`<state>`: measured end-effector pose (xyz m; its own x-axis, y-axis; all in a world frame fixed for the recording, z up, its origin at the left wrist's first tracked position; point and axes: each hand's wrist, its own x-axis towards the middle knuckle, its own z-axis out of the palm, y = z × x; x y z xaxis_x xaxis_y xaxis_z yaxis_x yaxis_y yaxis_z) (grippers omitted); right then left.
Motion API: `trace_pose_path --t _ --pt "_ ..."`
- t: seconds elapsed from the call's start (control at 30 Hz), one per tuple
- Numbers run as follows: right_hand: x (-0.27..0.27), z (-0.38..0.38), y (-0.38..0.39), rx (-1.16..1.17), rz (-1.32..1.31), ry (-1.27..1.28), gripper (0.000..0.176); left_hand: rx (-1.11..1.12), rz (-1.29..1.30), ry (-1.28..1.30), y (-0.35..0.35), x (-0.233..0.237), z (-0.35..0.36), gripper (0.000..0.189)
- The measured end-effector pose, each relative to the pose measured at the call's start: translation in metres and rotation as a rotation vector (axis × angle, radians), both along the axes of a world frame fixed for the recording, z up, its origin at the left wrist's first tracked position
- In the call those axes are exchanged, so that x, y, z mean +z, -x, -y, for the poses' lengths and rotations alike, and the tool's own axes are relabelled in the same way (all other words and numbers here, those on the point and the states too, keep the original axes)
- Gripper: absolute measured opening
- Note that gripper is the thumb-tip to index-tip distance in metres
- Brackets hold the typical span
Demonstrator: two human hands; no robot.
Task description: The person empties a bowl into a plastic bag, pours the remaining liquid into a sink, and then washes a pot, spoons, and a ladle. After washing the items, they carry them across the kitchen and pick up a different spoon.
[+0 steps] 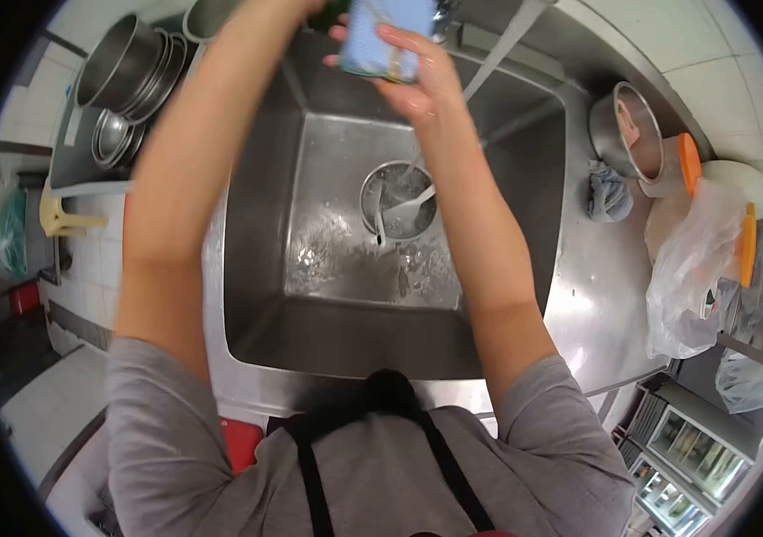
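Note:
At the top of the view my right hand (422,76) is closed on a light blue cloth or sponge (380,40). My left hand sits at the top edge beside something dark green; its fingers are mostly cut off, so its grip cannot be told. Both arms reach over a steel sink (328,277). On the sink floor a round metal bowl (365,210) holds white utensils (404,215) and some water. A pale faucet spout (507,40) slants down behind my right hand.
Stacked steel pots (117,67) fill a rack at the upper left. At the right stand a steel pot (610,130) with pinkish contents, a crumpled grey cloth (610,192), containers with orange lids (690,161) and a plastic bag (690,277).

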<state>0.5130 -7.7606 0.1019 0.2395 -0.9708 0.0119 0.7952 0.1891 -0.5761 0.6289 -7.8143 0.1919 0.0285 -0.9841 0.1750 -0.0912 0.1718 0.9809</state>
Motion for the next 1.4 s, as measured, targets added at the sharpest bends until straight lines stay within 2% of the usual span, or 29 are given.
trace_pose_path --t 0.03,0.07,0.1,0.13,0.17,0.2,0.27,0.3,0.33,0.4,0.43,0.5,0.53,0.6,0.63,0.7,0.77,0.8,0.87,0.9,0.97,1.0,1.07,1.1,1.17,1.23,1.3,1.33,1.4 --pt "-0.010 -0.004 0.009 -0.015 -0.062 0.011 0.032 -0.237 -0.314 -0.328 -0.002 -0.044 -0.008 0.021" --pt "-0.025 -0.007 0.018 -0.001 -0.062 0.000 0.032 -0.243 -0.307 -0.301 0.003 -0.084 -0.038 0.026" --pt "-0.046 -0.009 0.029 -0.078 -0.199 -0.197 0.030 -0.133 -0.399 -0.461 0.015 -0.128 -0.057 0.025" --pt "-0.066 -0.010 0.036 -0.158 -0.339 -0.394 0.029 -0.123 -0.403 -0.559 0.022 -0.170 -0.066 0.024" --pt "-0.083 -0.013 0.041 -0.197 -0.520 -0.525 0.031 -0.169 -0.549 -0.714 0.031 -0.213 -0.072 0.027" --pt "-0.104 -0.018 0.046 -0.231 -0.707 -0.655 0.034 -0.212 -0.700 -0.869 0.040 -0.241 -0.077 0.031" --pt "-0.198 -0.023 0.065 -0.381 -0.877 -0.557 0.037 -0.095 -0.660 -0.924 0.076 -0.241 -0.090 0.024" --pt "-0.268 -0.040 0.093 -0.382 -1.249 0.015 0.035 -0.137 -0.629 -0.927 0.091 -0.241 -0.088 0.024" --pt "-0.311 -0.051 0.113 -0.357 -1.547 0.631 0.033 -0.182 -0.594 -0.930 0.104 -0.242 -0.086 0.025" --pt "-0.301 -0.082 0.090 -0.275 -2.173 1.059 0.030 -0.198 -0.607 -0.972 0.131 -0.243 -0.076 0.025" --pt "-0.306 -0.090 0.091 -0.274 -2.172 1.059 0.030 -0.196 -0.607 -0.973 0.131 -0.245 -0.073 0.025" --pt "-0.309 -0.097 0.091 -0.036 -2.291 1.245 0.032 -0.372 -0.453 -0.903 0.130 -0.239 -0.064 0.028" --pt "-0.308 -0.100 0.095 -0.047 -2.295 1.247 0.032 -0.186 -0.519 -0.929 0.133 -0.236 -0.068 0.030" --pt "-0.266 -0.105 0.089 0.826 -2.414 0.770 0.036 -0.043 -0.065 -0.742 0.133 -0.279 -0.068 0.031" --pt "-0.252 -0.108 0.086 0.817 -2.416 0.770 0.036 -0.043 -0.081 -0.731 0.119 -0.289 -0.076 0.032" --pt "-0.228 -0.109 0.082 0.848 -2.388 0.412 0.041 0.048 -0.163 -0.626 0.083 -0.315 -0.104 0.030" --pt "-0.191 -0.104 0.082 0.896 -2.353 0.328 0.045 0.138 0.060 -0.857 0.055 -0.350 -0.117 0.029" --pt "-0.161 -0.104 0.079 0.778 -2.352 0.253 0.051 0.138 0.053 -0.853 0.053 -0.343 -0.122 0.029" --pt "-0.132 -0.107 0.073 0.511 -2.279 0.121 0.058 0.125 -0.152 -1.134 0.049 -0.327 -0.138 0.032" --pt "-0.127 -0.108 0.066 0.504 -2.285 0.123 0.058 0.122 -0.156 -1.128 0.051 -0.326 -0.137 0.032" --pt "-0.121 -0.116 0.043 0.315 -2.191 0.000 0.059 -0.226 -0.697 -1.080 0.058 -0.325 -0.131 0.041" --pt "-0.126 -0.122 0.034 0.307 -2.200 0.004 0.059 -0.233 -0.703 -1.072 0.060 -0.315 -0.129 0.041" --pt "-0.142 -0.127 0.021 0.008 -1.889 0.031 0.062 -0.197 -0.987 -1.109 0.056 -0.291 -0.118 0.050" --pt "-0.135 -0.124 0.014 0.002 -1.890 0.035 0.062 -0.178 -1.124 -1.129 0.053 -0.280 -0.114 0.054" --pt "-0.121 -0.120 0.005 0.073 -1.836 -0.169 0.062 -0.237 -1.115 -1.043 0.046 -0.264 -0.116 0.062" --pt "-0.121 -0.117 0.003 0.115 -1.779 -0.206 0.061 -0.300 -1.108 -0.956 0.042 -0.263 -0.112 0.071" --pt "-0.130 -0.117 -0.005 -0.157 -1.636 -0.131 0.053 -0.257 -0.932 -1.008 0.042 -0.281 -0.104 0.072" --pt "-0.131 -0.113 -0.010 -0.155 -1.638 -0.130 0.053 -0.418 -1.024 -0.991 0.040 -0.290 -0.105 0.069" --pt "-0.121 -0.093 -0.018 -0.443 -1.857 -0.138 0.048 -0.468 -1.146 -0.931 0.055 -0.273 -0.119 0.067"
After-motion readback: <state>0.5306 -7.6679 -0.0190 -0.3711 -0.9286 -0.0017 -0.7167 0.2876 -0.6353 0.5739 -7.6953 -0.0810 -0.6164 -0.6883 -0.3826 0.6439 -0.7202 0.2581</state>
